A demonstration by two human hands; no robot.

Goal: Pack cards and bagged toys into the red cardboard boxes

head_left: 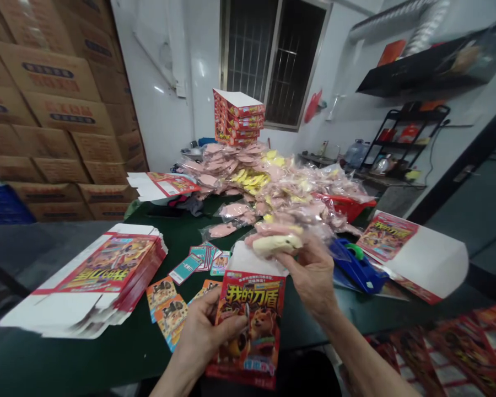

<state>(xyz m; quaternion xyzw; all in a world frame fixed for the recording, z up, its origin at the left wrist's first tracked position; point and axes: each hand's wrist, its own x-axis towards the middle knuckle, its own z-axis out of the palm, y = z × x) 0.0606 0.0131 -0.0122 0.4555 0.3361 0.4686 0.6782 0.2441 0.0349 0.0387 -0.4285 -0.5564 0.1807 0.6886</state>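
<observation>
My left hand (204,328) is closed around a red printed card box (261,325), thumb across its front. The box stands upright with its white top flap (254,263) raised. Just above that flap, my right hand (314,275) pinches a plastic-wrapped toy (278,242), pale yellow and pink with a small dark mark; motion blurs it slightly. Teal cards (192,264) lie fanned behind the box, beside a picture card (220,263). Orange picture cards (171,309) spread to the left of my left hand.
Flattened boxes (107,264) are stacked at left. Bagged pink and yellow toys (248,182) heap across the table's back, with filled boxes (240,118) stacked behind. At right are a blue tape dispenser (361,273) and another box (417,248). Cartons (62,77) line the left wall.
</observation>
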